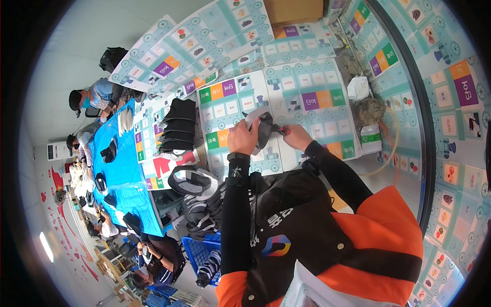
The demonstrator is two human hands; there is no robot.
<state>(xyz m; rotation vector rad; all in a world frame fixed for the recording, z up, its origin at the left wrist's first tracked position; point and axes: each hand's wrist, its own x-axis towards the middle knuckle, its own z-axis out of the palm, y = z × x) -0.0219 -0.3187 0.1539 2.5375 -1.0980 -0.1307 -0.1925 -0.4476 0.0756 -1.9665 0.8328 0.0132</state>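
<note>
My left hand grips a dark grey cap with a pale strip along its upper edge, held above the printed sheets on the worktable. To its right, my right hand closes around a small tool with red and black parts. The tool's tip meets the cap's right side; its working end is hidden, so its exact kind does not show. Left of my left hand lies a row of black folded cap pieces. Nearer to me, a black and grey cap rests on top of a pile of caps.
A blue crate with striped caps stands at lower left. Beyond it, co-workers sit along a blue-covered table bearing caps. A black bar curves down the right side, beside an orange cord and a white crumpled bag.
</note>
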